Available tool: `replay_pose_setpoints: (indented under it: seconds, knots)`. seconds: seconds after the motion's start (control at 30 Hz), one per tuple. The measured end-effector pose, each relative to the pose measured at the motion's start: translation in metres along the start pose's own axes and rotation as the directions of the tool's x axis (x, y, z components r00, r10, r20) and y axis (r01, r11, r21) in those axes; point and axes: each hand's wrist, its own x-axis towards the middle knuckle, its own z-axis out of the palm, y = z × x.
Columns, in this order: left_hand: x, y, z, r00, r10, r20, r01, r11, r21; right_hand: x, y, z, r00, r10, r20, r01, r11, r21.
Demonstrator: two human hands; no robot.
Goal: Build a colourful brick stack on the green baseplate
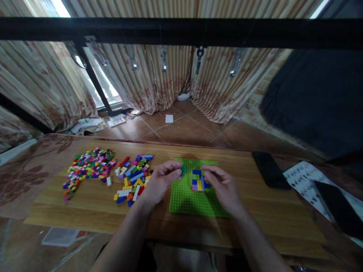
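Note:
Between thumb and fingers, my left hand (163,179) pinches a dark green toy brick (183,170) above the left part of a bright green baseplate (181,204). Near the middle of the plate is a block of bricks (197,182) in blue, yellow, lilac and green. My right hand (222,185) is at the right side of this block, its thumb and fingers drawn together at the upper right corner. Whatever those fingertips may hold is hidden.
Left of the baseplate lie a loose pile of larger bricks (133,177) and a heap of small bricks (93,164) on the wooden table (263,211). A black phone (270,170) rests at the right, beside a printed sheet (303,177) and another dark flat object (340,207).

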Motion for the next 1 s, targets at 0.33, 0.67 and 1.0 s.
replay_pose_setpoints:
  seconds: [0.33, 0.67, 1.0]
  knots:
    - [-0.003, -0.026, 0.050, 0.992, -0.084, 0.093, 0.103, 0.971, -0.218, -0.014, -0.001, 0.003, 0.995, -0.090, 0.048, 0.087, 0.994, 0.061]
    - [0.017, -0.035, 0.018, 0.964, 0.031, -0.263, 0.067, 0.932, 0.355, -0.001, 0.015, -0.032, 0.978, -0.142, 0.153, 0.200, 0.853, -0.483]
    - [0.020, -0.048, 0.030, 0.988, 0.057, -0.143, 0.019, 0.875, 0.484, -0.003, 0.019, -0.020, 0.969, -0.134, 0.207, 0.224, 0.828, -0.514]
